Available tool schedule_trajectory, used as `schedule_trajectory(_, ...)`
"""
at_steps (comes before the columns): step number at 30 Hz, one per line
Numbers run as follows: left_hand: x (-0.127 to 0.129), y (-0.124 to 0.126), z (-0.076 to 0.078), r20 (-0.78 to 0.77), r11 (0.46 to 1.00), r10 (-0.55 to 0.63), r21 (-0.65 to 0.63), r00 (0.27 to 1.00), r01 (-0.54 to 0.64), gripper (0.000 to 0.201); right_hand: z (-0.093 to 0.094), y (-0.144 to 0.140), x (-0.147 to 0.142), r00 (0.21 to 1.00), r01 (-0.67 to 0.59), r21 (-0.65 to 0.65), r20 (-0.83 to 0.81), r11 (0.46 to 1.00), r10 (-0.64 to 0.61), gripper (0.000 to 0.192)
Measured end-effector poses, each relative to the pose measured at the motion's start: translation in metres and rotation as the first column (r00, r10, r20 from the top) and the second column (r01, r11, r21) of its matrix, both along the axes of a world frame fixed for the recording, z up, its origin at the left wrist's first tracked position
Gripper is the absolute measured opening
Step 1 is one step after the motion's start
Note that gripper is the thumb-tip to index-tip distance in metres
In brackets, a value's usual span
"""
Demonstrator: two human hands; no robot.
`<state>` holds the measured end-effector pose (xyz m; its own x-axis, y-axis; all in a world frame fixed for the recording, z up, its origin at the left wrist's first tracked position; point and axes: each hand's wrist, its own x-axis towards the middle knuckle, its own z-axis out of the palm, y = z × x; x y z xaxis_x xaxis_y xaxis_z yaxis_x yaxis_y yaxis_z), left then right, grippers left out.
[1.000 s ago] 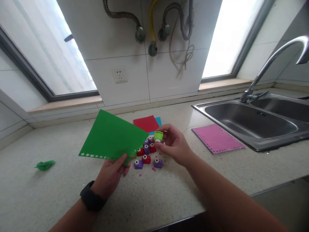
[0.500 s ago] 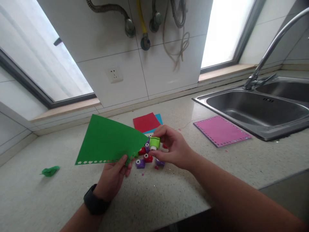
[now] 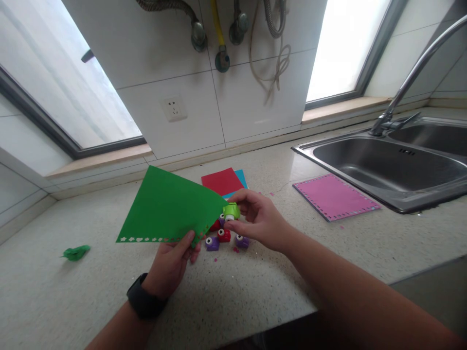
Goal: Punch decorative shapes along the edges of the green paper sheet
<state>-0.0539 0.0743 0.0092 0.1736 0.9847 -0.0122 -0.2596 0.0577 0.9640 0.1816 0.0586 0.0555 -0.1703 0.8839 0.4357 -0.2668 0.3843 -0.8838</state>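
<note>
A green sheet of paper [image 3: 168, 206] is held up above the counter, with small shapes such as stars and a heart cut along two edges. My left hand [image 3: 177, 257], wearing a black wristband, pinches it at the near corner. Between the thumb and fingers of my right hand [image 3: 257, 216] is a lime-green craft punch [image 3: 231, 211], up against the paper's right corner. Whether the paper sits inside its slot I cannot tell. Below lie several more punches, among them a red punch [image 3: 224, 236] and a purple punch [image 3: 212, 243]; some are partly hidden.
Red paper [image 3: 222, 181] overlaps blue paper [image 3: 241, 178] behind the punches. Pink paper [image 3: 333, 197] with punched edges lies beside the steel sink [image 3: 317, 150]. A crumpled green piece [image 3: 76, 253] rests at left. Small paper bits dot the counter [image 3: 219, 301].
The lime-green punch has shifted slightly left and up, closing on the paper's right corner. The green paper has moved a little up and to the right. Both hands keep their holds.
</note>
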Motion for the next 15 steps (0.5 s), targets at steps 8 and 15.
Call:
schedule_trajectory(8,0.000,0.002,-0.006,-0.089,0.997,-0.010,0.075,0.996,0.017,0.030,0.003,0.005,0.000,0.999,-0.021,-0.278,-0.041,0.960,0.010,0.031)
schedule_trajectory(15,-0.003,0.003,-0.010,-0.175,0.990,-0.062,0.115,0.983,0.083,0.028,-0.005,0.010,0.001,1.000,-0.006,-0.352,0.025,0.936,0.016,0.030)
